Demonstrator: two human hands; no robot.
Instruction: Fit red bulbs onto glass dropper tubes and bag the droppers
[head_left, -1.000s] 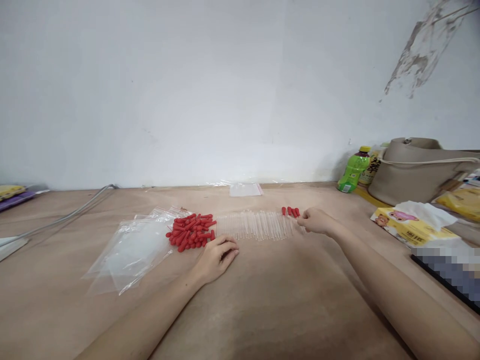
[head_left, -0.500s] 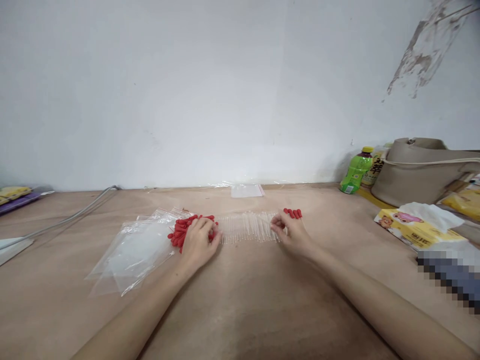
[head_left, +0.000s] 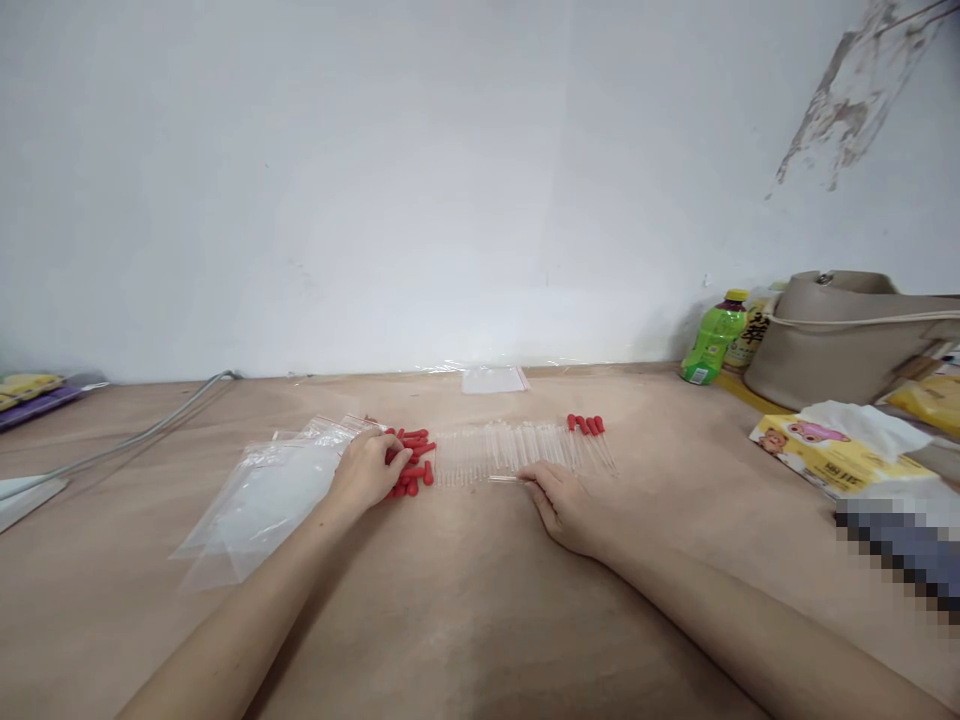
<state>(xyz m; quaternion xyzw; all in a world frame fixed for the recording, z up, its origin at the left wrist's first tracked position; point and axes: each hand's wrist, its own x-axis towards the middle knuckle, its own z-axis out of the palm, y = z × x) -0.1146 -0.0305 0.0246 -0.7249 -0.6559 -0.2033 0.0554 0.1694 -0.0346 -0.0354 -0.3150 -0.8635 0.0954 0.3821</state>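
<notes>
My left hand (head_left: 369, 468) is over the pile of red rubber bulbs (head_left: 414, 462), its fingers closed in among them; what they pinch is hidden. My right hand (head_left: 562, 505) has its fingers closed on the end of a thin clear tube (head_left: 504, 479), which points left in front of the row. Many clear tubes (head_left: 517, 447) lie side by side between the hands. At the row's right end lie several tubes capped with red bulbs (head_left: 585, 425). Clear plastic bags (head_left: 262, 500) are spread left of my left hand.
A small white bag (head_left: 493, 380) lies by the wall. To the right are a green bottle (head_left: 714, 338), a beige bag (head_left: 832, 345), a yellow tissue pack (head_left: 832, 455) and a blurred dark object (head_left: 900, 550). A grey cable (head_left: 161, 425) runs along the left.
My left hand has shifted left over the bulbs, uncovering some of them. My right hand has come down and nearer, away from the capped tubes, and now holds a tube lying sideways.
</notes>
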